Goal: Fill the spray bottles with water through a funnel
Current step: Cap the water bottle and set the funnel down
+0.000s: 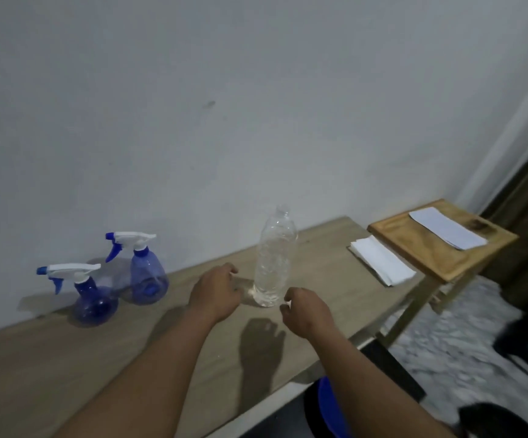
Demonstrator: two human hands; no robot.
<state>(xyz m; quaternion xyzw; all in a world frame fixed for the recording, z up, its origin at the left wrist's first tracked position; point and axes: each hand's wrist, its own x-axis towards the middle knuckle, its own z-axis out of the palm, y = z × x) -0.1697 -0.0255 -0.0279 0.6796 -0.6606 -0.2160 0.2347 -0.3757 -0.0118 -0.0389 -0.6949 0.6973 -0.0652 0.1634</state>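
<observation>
I count two blue spray bottles, both upright with white trigger heads on, at the bench's point(66, 358) left back edge by the wall: the near sprayer point(93, 298) and the far sprayer point(147, 276), side by side and just apart. There is one clear bottle point(273, 260), upright near the middle of the bench, closer to the back edge than the front, with water showing in it.

Both of my hands are out over the bench, flanking that bottle's base. The left hand point(216, 292) sits just left of it, fingers point(232, 270) loosely curled and apart from the plastic, grasping nothing. The right hand point(308, 308) sits just right of it, fingers point(288, 300) loosely curled at the bottle's lower edge. I cannot tell whether they touch it, but they are not wrapped round it.

One folded white cloth point(381, 260) lies at the bench's right end. One wooden stool point(439, 248) stands beyond, carrying one paper sheet point(447, 227). One blue bucket point(330, 409) shows below the front edge.
</observation>
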